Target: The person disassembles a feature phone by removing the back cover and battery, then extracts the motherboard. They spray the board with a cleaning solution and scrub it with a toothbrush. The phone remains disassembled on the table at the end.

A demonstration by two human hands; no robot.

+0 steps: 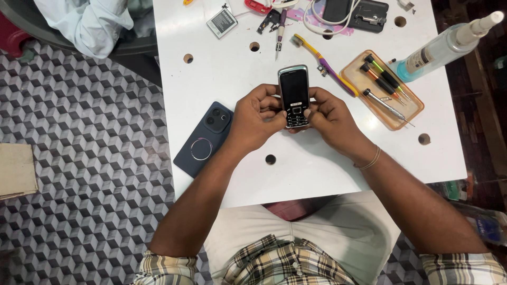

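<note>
In the head view, a small black keypad phone [294, 96] with a silver rim is held upright over the middle of a white table [317, 169] that has round holes in it. The phone is gripped at its lower half from both sides: the left hand [257, 117] is closed around its left edge, with the thumb laid on the keypad, and the right hand [331, 117] is closed around its right edge, with the thumb likewise on the keys. The dark screen is left uncovered above the fingers. A thin bracelet [371, 161] is worn on the right wrist.

To the left of the hands, a dark blue smartphone [203, 140] is laid face down near the table's left edge. To the right, an orange tray [414, 111] holding several small screwdrivers [384, 80] is seen, and just beside it, toward the far side, a yellow and purple toothbrush [323, 64]. At the far right a clear squeeze bottle [446, 47] with blue liquid is lying on its side. A flat phone battery [222, 23] and a white cable [327, 24] are found at the far edge.
</note>
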